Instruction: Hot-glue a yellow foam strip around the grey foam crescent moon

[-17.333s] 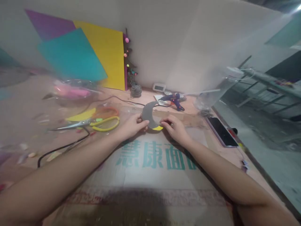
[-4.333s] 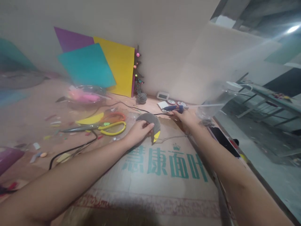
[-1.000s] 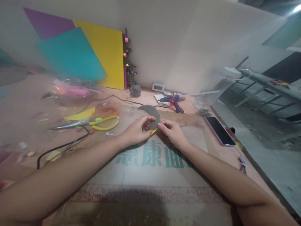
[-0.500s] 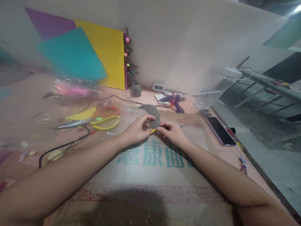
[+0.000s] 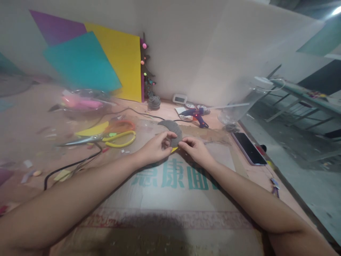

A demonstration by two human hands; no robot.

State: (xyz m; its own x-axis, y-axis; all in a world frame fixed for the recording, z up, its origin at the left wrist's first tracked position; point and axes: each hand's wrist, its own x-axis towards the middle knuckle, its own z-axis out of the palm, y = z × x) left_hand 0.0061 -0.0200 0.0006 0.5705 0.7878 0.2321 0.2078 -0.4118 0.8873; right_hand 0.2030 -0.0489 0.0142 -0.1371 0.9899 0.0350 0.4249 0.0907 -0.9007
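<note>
A grey crescent-shaped piece (image 5: pixel 173 128) with a bit of yellow (image 5: pixel 174 149) at its lower edge is held up between both hands, above a printed cardboard sheet (image 5: pixel 165 199). My left hand (image 5: pixel 160 146) grips the crescent from the left, thumb below and fingers curled over its inner curve. At the lower right edge my right hand (image 5: pixel 195 149) pinches it between thumb and fingertips. The fingers partly cover the lower end, so how the yellow part joins the grey one is hidden.
Scissors (image 5: pixel 119 139) lie left beside a yellow piece (image 5: pixel 93 129). A glue gun (image 5: pixel 198 115) with a red light stands behind the hands. A phone (image 5: pixel 249 148) lies right, near a clear plastic jar (image 5: pixel 239 103). Coloured sheets (image 5: pixel 82 60) lean on the wall.
Almost nothing differs. The crescent tilts very slightly between the fingers, while both hands stay in the same place.
</note>
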